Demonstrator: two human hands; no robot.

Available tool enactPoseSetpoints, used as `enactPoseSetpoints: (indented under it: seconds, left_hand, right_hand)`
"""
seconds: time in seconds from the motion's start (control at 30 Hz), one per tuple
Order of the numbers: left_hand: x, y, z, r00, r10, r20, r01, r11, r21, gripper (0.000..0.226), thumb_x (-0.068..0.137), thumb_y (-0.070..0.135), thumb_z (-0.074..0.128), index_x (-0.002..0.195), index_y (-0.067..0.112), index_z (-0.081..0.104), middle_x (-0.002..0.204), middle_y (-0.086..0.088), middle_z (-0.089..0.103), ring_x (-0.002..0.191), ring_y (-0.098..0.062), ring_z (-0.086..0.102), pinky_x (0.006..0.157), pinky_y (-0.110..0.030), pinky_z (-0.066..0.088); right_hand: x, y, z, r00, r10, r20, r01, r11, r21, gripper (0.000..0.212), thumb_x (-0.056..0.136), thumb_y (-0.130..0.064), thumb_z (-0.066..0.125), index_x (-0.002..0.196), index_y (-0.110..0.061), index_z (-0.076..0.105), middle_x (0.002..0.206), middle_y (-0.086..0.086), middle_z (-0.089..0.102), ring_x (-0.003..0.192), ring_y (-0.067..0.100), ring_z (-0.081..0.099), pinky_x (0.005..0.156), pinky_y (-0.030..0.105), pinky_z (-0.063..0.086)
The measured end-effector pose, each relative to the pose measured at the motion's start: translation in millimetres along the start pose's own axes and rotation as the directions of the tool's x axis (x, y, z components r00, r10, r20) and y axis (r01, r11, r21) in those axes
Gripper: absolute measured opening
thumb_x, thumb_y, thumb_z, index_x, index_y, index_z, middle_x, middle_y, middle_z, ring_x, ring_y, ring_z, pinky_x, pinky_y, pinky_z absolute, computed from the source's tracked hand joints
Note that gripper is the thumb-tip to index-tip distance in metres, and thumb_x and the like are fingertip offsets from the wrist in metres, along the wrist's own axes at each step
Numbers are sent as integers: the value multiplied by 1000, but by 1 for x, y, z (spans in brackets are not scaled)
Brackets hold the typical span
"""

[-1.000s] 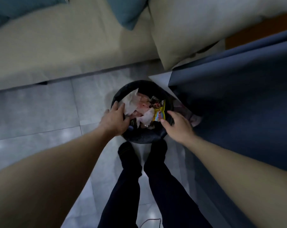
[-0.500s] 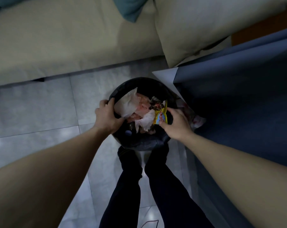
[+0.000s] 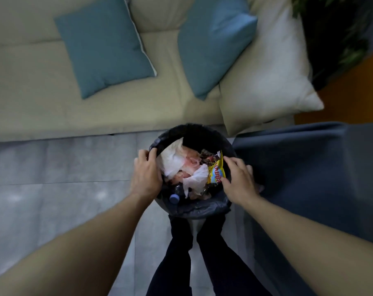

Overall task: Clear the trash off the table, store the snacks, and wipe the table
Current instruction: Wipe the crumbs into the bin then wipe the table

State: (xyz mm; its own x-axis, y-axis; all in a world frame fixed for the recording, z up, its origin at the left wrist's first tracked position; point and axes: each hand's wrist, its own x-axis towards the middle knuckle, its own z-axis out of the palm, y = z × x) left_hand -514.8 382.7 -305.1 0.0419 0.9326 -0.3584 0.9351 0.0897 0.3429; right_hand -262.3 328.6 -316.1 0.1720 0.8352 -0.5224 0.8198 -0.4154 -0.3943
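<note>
Bin (image 3: 194, 207): round, lined with a black bag whose edge is folded over the rim; it stands upright on the grey tiled floor in front of the sofa, with a blue cloth hanging just to its right.
Fill: close to the rim with crumpled trash.
Tissues (image 3: 174, 162): white, crumpled, some stained pink; they lie across the left and middle of the pile.
Snack wrapper (image 3: 217, 175): yellow with red and blue print; it lies tilted against the right side of the pile.
Dark wrapper (image 3: 209, 159): shiny, crumpled; it lies just behind the yellow one.
Bottle cap (image 3: 174, 198): blue, on a dark bottle at the near left edge, mostly buried.
</note>
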Motion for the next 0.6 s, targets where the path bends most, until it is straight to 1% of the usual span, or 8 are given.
enactPoseSetpoints:
  seconds: [0.13,0.23,0.3,0.4,0.5,0.6]
  left_hand:
    - [-29,23,-60,999,0,-40,-1,1000,-20,51,90,-1,48,140,8,42,122,-15,39,105,-36,45,87,-46,48]
    - [-47,39,-103,998,-32,-53,30,998,-49,47,92,4,50,137,12,42,119,-12,37,101,-37,50,85,-51,49]
    - [-58,48,-126,998,-33,-55,30,999,-42,48,92,4,52,137,13,41,119,-12,36,97,-40,55,83,-50,50]
    - [-80,58,-151,997,-30,-67,28,999,-28,48,91,3,52,135,18,39,112,-10,34,87,-43,59,76,-51,51]
    - [-103,65,-166,998,6,-70,-9,999,-41,50,92,7,51,136,25,35,107,-8,34,80,-40,58,73,-49,52]
    - [-125,64,-171,996,79,-46,-81,995,-65,57,92,8,48,140,32,27,112,-10,39,81,-41,59,73,-51,53]
  right_hand:
    - [-27,-27,-49,997,-66,-48,67,997,21,64,93,-21,61,151,-25,36,146,-2,40,122,27,38,107,41,37]
    - [-49,-43,-81,991,-109,-83,110,994,15,63,93,-21,60,151,-21,36,145,2,42,122,29,39,109,38,33]
    - [-64,-51,-100,985,-128,-120,129,992,3,63,94,-21,60,152,-20,35,145,3,43,123,30,39,110,36,31]
    - [-90,-60,-120,979,-133,-151,132,991,-16,65,95,-22,59,153,-20,32,147,2,41,125,29,37,110,36,31]
    - [-121,-62,-131,976,-110,-187,109,994,-13,65,96,-24,59,154,-21,30,148,0,40,125,28,37,109,37,34]
    - [-155,-60,-132,970,-76,-231,73,997,-20,64,97,-27,58,154,-21,30,147,0,41,122,28,39,105,37,38]
